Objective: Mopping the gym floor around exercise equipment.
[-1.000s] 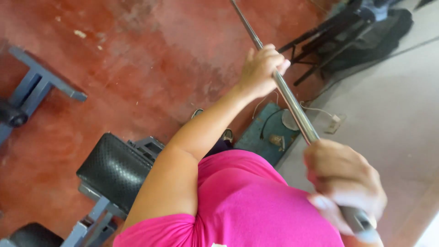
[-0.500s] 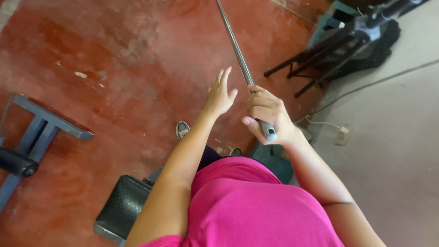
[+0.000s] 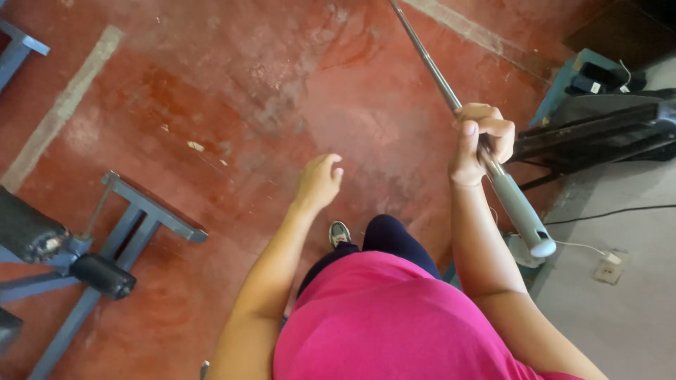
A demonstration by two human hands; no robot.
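Note:
My right hand (image 3: 480,141) is closed around a long metal pole (image 3: 429,63) with a grey handle end (image 3: 522,214). The pole slants from the top centre down to the right. My left hand (image 3: 318,181) hangs loose over the red floor, fingers curled, holding nothing and apart from the pole. Below both arms I see a pink shirt (image 3: 394,324), dark trousers and one shoe (image 3: 339,233).
A blue-grey metal bench frame (image 3: 134,218) with black padded rollers (image 3: 102,276) stands at the left. Dark equipment (image 3: 598,130) sits at the right. A white cable and a wall-type socket block (image 3: 607,269) lie on the grey floor at the lower right.
My left hand has come away from the pole and dropped lower. My right hand has slid up the pole, leaving the grey handle end below it. The view has shifted over the floor.

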